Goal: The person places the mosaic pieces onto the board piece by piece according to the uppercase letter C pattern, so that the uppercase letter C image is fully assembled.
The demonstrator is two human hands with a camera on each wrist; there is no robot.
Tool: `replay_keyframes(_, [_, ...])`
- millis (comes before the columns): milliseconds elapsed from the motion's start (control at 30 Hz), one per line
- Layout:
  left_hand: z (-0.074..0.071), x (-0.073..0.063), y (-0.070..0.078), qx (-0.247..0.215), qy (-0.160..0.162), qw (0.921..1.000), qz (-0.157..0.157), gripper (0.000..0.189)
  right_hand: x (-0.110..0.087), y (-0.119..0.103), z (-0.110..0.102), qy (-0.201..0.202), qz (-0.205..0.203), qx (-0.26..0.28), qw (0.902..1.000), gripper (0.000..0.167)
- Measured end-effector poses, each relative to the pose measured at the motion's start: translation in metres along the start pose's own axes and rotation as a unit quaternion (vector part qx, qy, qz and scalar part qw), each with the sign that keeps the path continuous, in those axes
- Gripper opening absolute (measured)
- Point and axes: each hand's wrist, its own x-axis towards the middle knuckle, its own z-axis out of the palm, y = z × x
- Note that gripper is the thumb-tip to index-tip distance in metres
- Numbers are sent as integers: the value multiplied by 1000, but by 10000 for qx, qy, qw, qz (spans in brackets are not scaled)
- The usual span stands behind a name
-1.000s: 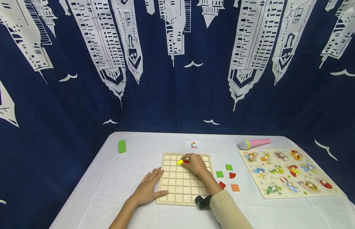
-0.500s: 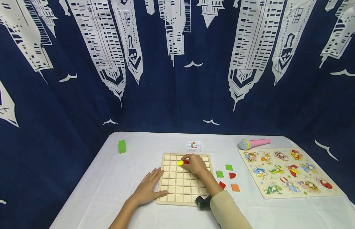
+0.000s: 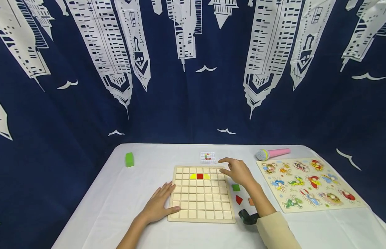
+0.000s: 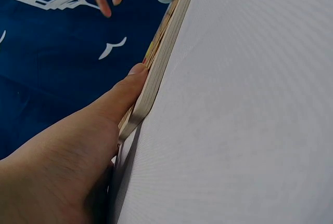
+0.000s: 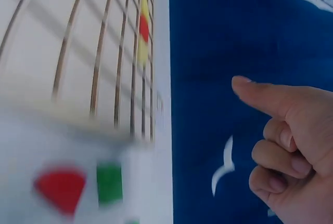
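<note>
A wooden grid board [image 3: 200, 197] lies on the table. Near its far edge a red square [image 3: 199, 176] sits between two yellow pieces, one to its left [image 3: 193, 176] and one to its right [image 3: 206, 176]. My left hand [image 3: 157, 205] rests at the board's left edge, fingers straight; in the left wrist view its thumb [image 4: 127, 91] lies along that edge. Over the board's far right corner hovers my right hand [image 3: 239, 172], holding nothing, index finger and thumb apart, other fingers loosely curled. Below it lie a green square [image 3: 236, 187], a red fan-shaped piece [image 3: 238, 199] and a partly hidden orange piece [image 3: 251, 201].
Behind the board is a small pattern card [image 3: 207, 157]. An insect puzzle board [image 3: 290, 204] lies at the right, with a pink toy microphone [image 3: 272, 154] behind it. At the far left stands a green block [image 3: 129, 159]. A dark blue printed curtain [image 3: 193, 103] hangs behind the table.
My right hand has let go of the pieces on the board and moved right, uncovering the red square and the second yellow piece. The left hand stays put. The head view has shifted slightly.
</note>
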Motion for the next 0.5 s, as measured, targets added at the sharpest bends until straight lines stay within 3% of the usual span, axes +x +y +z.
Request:
replay_keyframes(167, [-1, 0, -1, 16, -17, 10000, -14, 92, -17, 35, -14, 332, 153, -81, 9993, 31])
replay_keyframes(500, [0, 0, -2, 32, 8, 10000, 8, 92, -43, 86, -18, -123, 839, -300, 9959, 28])
